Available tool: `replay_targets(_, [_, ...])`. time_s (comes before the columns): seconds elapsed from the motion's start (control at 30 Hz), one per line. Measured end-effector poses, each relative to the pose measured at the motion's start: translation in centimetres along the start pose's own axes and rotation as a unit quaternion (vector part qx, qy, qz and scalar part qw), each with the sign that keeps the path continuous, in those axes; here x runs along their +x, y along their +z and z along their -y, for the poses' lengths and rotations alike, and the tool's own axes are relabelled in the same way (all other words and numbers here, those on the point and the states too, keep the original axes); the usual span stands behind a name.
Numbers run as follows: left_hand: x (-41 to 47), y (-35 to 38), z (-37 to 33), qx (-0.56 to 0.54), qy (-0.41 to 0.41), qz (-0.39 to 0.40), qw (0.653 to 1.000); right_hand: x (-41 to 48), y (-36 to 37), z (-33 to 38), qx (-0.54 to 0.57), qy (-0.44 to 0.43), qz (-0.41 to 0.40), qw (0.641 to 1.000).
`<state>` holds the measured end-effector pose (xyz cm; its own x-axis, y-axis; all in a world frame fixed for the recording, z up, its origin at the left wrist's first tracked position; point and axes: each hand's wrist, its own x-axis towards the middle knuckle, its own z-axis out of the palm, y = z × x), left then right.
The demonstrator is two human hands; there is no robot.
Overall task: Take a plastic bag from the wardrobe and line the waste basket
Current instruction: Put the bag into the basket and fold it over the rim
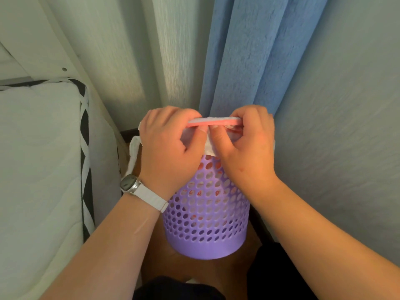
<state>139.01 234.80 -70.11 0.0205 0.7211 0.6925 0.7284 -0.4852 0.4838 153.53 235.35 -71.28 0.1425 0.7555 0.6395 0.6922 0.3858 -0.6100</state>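
The purple waste basket (205, 224) stands upright on the floor, and the plastic bag (208, 146) is at its top. White film is bunched over the mouth, and bits of white with red print show through the basket's holes, so most of the bag looks to be inside already. Both hands are directly above the basket's mouth. The left hand (168, 146) and the right hand (249, 144) each have their fingers curled tight around the bag's pink edge, which is pulled taut between them. That edge runs side to side across the top of the basket, and neither hand is nearer to it than the other. The next move probably turns on getting the edge outward and down past the rim. The rim itself is fully covered by the hands (so how much is lined cannot be told). A white loop of the bag hangs off the basket's left side, beside the watch (127, 184). A mattress (36, 148) lies left of the basket and a blue curtain (249, 61) hangs behind it.
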Motion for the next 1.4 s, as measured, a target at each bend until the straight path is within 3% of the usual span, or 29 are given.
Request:
replay_targets(0.27, [-0.2, 0.1, 0.6, -0.013, -0.018, -0.010, 1.000, -0.2, -1.0, -1.1, 0.023, -0.048, 0.046, 0.998])
replay_targets(0.63, [-0.3, 0.2, -0.1, -0.071, -0.019, -0.005, 0.997, 0.2, -2.1, -3.0, 0.041, 0.001, 0.012, 0.999])
replay_targets(0.87, [-0.7, 0.4, -1.9, 0.051, -0.016, 0.008, 0.999, 0.3, -1.1, -1.5, 0.022, -0.016, 0.010, 1.000])
replay_targets(1.2, [-0.5, 0.3, -0.1, 0.027, -0.025, -0.030, 0.999, -0.1, -1.1, -0.9, 0.033, -0.045, 0.056, 0.997])
replay_targets(1.4, [-0.4, 0.1, 0.1, -0.016, -0.031, -0.039, 0.999, 0.1, -2.3, -3.0, 0.049, -0.042, 0.039, 0.997])
